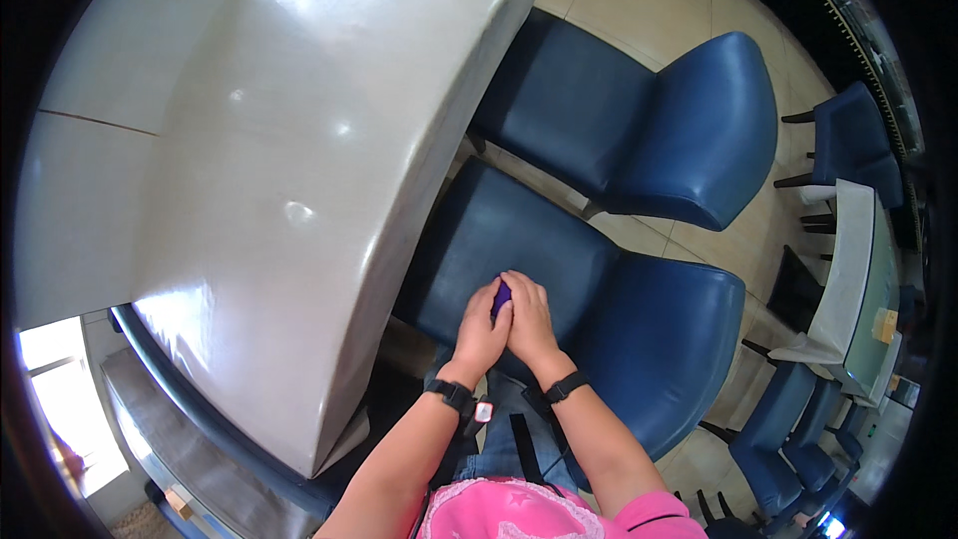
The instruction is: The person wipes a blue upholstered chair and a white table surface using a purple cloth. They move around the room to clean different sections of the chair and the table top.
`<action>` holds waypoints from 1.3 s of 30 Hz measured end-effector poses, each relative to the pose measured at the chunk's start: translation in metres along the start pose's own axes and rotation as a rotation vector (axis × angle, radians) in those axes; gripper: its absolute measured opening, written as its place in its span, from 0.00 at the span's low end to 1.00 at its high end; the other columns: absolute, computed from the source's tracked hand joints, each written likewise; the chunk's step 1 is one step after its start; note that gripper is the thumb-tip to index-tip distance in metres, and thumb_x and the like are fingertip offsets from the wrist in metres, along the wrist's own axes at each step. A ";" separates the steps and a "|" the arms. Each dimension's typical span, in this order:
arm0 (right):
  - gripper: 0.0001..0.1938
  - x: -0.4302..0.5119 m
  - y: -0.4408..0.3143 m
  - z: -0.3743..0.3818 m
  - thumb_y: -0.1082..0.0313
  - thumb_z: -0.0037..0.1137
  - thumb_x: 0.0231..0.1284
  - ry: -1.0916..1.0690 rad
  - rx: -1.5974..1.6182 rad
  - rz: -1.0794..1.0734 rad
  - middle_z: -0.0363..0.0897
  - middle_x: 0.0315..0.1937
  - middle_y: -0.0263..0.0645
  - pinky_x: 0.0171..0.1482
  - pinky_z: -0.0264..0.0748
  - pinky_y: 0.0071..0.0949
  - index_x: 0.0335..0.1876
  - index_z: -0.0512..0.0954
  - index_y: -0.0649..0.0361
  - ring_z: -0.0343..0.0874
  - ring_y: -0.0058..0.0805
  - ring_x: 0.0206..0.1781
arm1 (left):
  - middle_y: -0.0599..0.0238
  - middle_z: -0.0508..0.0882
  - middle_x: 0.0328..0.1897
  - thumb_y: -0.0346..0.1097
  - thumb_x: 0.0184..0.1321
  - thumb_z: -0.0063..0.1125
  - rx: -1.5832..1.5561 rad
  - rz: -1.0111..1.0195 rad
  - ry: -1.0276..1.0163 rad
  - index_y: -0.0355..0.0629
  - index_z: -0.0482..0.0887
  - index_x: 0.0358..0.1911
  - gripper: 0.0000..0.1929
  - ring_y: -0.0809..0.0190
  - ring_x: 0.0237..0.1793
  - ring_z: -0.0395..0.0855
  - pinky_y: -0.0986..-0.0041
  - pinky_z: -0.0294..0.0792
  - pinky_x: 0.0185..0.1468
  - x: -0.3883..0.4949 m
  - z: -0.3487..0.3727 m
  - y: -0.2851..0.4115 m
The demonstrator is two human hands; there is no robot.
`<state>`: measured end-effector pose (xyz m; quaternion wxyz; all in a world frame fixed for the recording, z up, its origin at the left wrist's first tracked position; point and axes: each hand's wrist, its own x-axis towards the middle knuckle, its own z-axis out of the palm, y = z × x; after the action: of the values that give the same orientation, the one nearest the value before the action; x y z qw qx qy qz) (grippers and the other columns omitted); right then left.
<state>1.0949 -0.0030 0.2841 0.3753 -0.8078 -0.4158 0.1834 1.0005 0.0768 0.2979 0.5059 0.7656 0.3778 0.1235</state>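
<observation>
My left hand (483, 327) and my right hand (528, 319) are together above the seat of a blue upholstered chair (524, 221). Between them is a small purple object (501, 298), mostly covered by the fingers and palms. Its kind cannot be told. Both hands close around it from opposite sides, with the fingertips meeting at the far end. Each wrist wears a black band, and a small white tag with a red edge hangs beside the left one.
A table with a pale, glossy cover (299, 165) stands close on the left. A second blue chair (569, 105) is beyond the near one. More blue chairs (771, 434) and a covered table (846, 277) stand at the right, on a tiled floor (636, 0).
</observation>
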 end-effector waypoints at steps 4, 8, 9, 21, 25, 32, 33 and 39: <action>0.31 -0.010 0.049 0.013 0.72 0.60 0.64 0.008 -0.123 0.087 0.66 0.76 0.51 0.75 0.63 0.53 0.75 0.69 0.57 0.67 0.60 0.71 | 0.42 0.80 0.69 0.31 0.70 0.59 -0.053 -0.025 -0.086 0.34 0.78 0.67 0.23 0.39 0.68 0.78 0.59 0.68 0.74 0.020 0.040 -0.032; 0.37 -0.014 0.082 0.038 0.65 0.66 0.64 0.022 -0.212 0.237 0.53 0.83 0.50 0.79 0.52 0.62 0.80 0.65 0.52 0.53 0.66 0.81 | 0.45 0.74 0.76 0.30 0.70 0.59 0.097 0.018 -0.120 0.39 0.81 0.68 0.22 0.38 0.75 0.69 0.56 0.61 0.79 0.046 0.059 -0.063; 0.38 -0.015 0.090 0.044 0.64 0.66 0.64 0.020 -0.229 0.266 0.51 0.84 0.50 0.80 0.51 0.61 0.80 0.64 0.51 0.50 0.65 0.82 | 0.45 0.73 0.77 0.30 0.70 0.60 0.174 0.034 -0.115 0.41 0.81 0.68 0.22 0.38 0.77 0.67 0.55 0.60 0.81 0.050 0.061 -0.072; 0.45 0.010 0.151 0.115 0.68 0.67 0.60 0.008 -0.316 0.211 0.43 0.88 0.48 0.81 0.33 0.72 0.85 0.61 0.40 0.36 0.66 0.88 | 0.49 0.55 0.89 0.31 0.72 0.56 0.545 0.157 -0.362 0.46 0.59 0.83 0.37 0.41 0.87 0.47 0.46 0.40 0.87 0.075 0.082 -0.152; 0.45 0.065 0.174 0.106 0.68 0.68 0.58 0.054 -0.334 0.145 0.48 0.87 0.43 0.83 0.36 0.68 0.84 0.63 0.36 0.42 0.60 0.88 | 0.47 0.55 0.88 0.33 0.73 0.54 0.557 0.256 -0.233 0.45 0.59 0.83 0.35 0.40 0.87 0.49 0.46 0.40 0.87 0.131 0.093 -0.152; 0.35 0.075 0.183 0.101 0.66 0.58 0.67 0.155 -0.303 0.255 0.54 0.86 0.40 0.84 0.38 0.64 0.81 0.68 0.34 0.47 0.56 0.87 | 0.49 0.58 0.88 0.33 0.71 0.56 0.533 0.251 -0.163 0.46 0.63 0.81 0.34 0.42 0.87 0.49 0.46 0.40 0.87 0.146 0.124 -0.143; 0.34 0.062 0.180 0.102 0.65 0.57 0.67 0.185 -0.293 0.266 0.55 0.85 0.40 0.84 0.39 0.64 0.81 0.68 0.34 0.47 0.56 0.87 | 0.49 0.58 0.88 0.33 0.71 0.56 0.519 0.264 -0.167 0.46 0.63 0.81 0.34 0.41 0.87 0.49 0.45 0.40 0.87 0.136 0.125 -0.143; 0.35 -0.040 0.152 0.108 0.64 0.58 0.69 0.202 -0.309 0.627 0.48 0.87 0.45 0.83 0.33 0.67 0.82 0.66 0.38 0.38 0.62 0.88 | 0.52 0.59 0.88 0.31 0.66 0.59 0.457 0.286 -0.488 0.50 0.67 0.80 0.36 0.42 0.87 0.51 0.43 0.42 0.86 0.061 0.125 -0.138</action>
<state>1.0865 -0.0426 0.0978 0.2137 -0.9573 -0.1314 0.1438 1.0512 0.0625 0.1089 0.3744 0.9110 0.1526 -0.0811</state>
